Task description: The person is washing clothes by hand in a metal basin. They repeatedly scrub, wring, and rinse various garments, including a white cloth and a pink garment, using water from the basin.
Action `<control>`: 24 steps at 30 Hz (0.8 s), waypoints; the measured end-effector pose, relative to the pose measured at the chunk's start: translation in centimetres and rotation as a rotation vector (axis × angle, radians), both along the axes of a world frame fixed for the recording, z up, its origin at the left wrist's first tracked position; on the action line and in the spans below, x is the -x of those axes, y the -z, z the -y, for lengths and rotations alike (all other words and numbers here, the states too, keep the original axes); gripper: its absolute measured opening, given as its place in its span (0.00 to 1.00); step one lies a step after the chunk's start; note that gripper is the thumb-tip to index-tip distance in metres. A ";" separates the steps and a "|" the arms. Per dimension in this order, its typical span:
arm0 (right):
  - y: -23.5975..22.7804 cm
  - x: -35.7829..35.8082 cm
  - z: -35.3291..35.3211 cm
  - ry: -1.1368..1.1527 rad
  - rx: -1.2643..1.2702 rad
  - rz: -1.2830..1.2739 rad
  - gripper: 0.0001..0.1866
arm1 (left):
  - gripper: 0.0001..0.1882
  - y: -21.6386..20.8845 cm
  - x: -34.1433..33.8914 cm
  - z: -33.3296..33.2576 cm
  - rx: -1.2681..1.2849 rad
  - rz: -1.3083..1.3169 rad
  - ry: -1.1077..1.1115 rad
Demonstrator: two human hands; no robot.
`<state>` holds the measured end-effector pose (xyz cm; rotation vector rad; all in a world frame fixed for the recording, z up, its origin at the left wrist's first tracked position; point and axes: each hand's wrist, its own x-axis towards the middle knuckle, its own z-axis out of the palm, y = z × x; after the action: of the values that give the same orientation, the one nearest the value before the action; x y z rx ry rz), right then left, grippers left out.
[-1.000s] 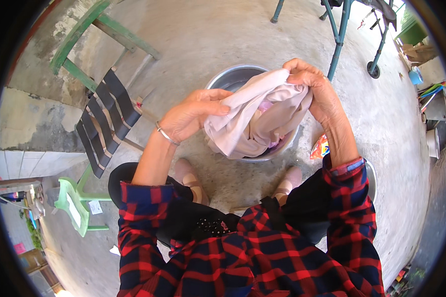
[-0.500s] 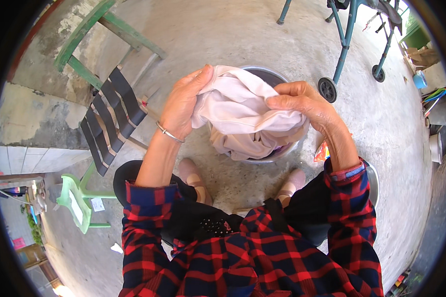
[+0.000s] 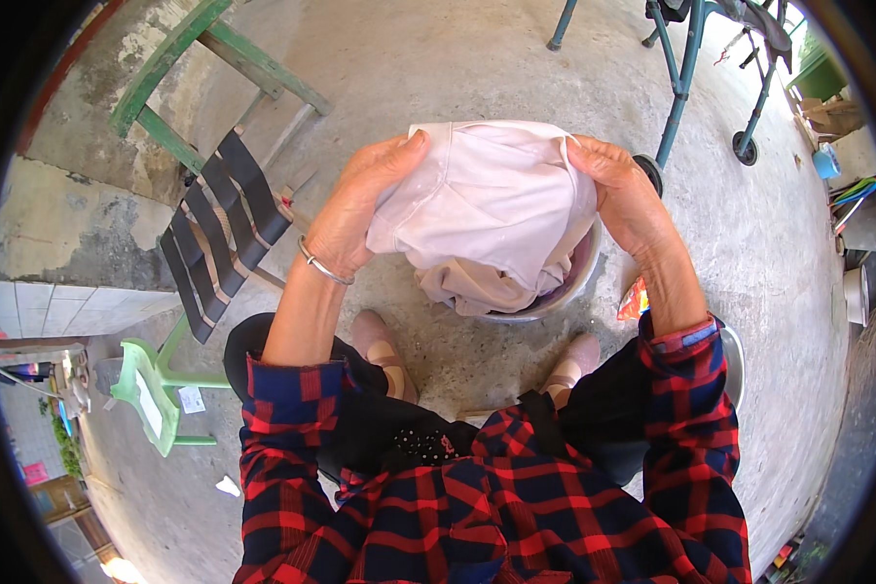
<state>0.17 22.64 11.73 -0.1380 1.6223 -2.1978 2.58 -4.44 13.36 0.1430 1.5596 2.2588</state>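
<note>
A pale pink, wet-looking cloth garment (image 3: 492, 190) is stretched between my two hands above a round metal basin (image 3: 586, 277). My left hand (image 3: 365, 190) is closed on its left edge, thumb on top. At the right edge, my right hand (image 3: 621, 185) pinches the fabric between thumb and fingers. Below the garment, more beige cloth (image 3: 487, 287) lies bunched in the basin and hangs toward its near rim. The garment hides the far part of the basin. Whether the two cloths are one piece, I cannot tell.
A chair with black straps (image 3: 226, 234) stands at left, near a green wooden frame (image 3: 170, 73) and a light green plastic stool (image 3: 156, 399). A wheeled blue-green walker frame (image 3: 686, 78) is at far right. An orange packet (image 3: 633, 300) lies right of the basin.
The garment was bunched and folded; now it is spread wider and flatter between my hands. My right hand has shifted slightly right and its grip has moved to the garment's edge.
</note>
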 end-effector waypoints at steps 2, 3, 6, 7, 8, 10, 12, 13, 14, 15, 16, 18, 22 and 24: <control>0.1 -0.1 0.2 0.027 0.012 -0.006 0.16 | 0.24 -0.2 0.0 -0.2 0.004 -0.004 -0.022; 0.1 0.0 0.1 0.029 0.012 -0.012 0.15 | 0.23 -0.2 0.0 -0.3 0.005 -0.007 -0.032; 0.2 0.2 -0.2 0.041 0.012 -0.029 0.14 | 0.21 -0.1 0.1 -0.4 0.008 -0.010 -0.055; 0.2 0.3 -0.1 0.049 0.012 -0.031 0.14 | 0.20 -0.1 0.1 -0.4 0.022 -0.016 -0.066; 0.2 0.3 0.0 0.058 0.012 -0.033 0.13 | 0.20 -0.1 0.2 -0.4 0.035 -0.021 -0.076; 0.1 0.2 0.2 0.050 0.000 -0.030 0.13 | 0.19 0.0 0.2 -0.5 0.048 -0.032 -0.119; 0.1 0.1 0.3 0.033 -0.001 -0.031 0.13 | 0.16 0.2 0.3 -0.7 0.046 -0.042 -0.181; 0.2 0.2 0.4 0.019 0.004 -0.034 0.13 | 0.16 0.5 0.5 -0.7 0.032 -0.045 -0.189; 0.2 0.2 0.5 0.005 0.009 -0.036 0.13 | 0.16 0.9 0.6 -0.5 0.019 -0.047 -0.197; 0.1 0.2 0.6 0.008 0.005 -0.040 0.13 | 0.16 1.0 0.7 -0.4 0.006 -0.051 -0.205; -0.1 0.1 0.8 0.010 0.001 -0.043 0.13 | 0.16 1.0 0.7 -0.5 -0.036 -0.038 -0.221; -0.2 0.0 1.0 -0.009 -0.001 -0.047 0.13 | 0.17 0.8 0.8 -0.8 -0.120 -0.012 -0.252; -0.1 -0.4 1.8 -0.100 -0.167 -0.172 0.23 | 0.17 0.7 1.0 -1.0 -0.297 0.105 -0.295; 0.5 -0.5 2.5 -0.200 -0.344 -0.354 0.39 | 0.16 0.3 0.8 -1.1 -0.377 0.171 -0.301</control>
<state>0.62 20.11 11.24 -0.5893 2.0487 -1.7866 1.76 -3.39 13.09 -0.1925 1.1167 2.6998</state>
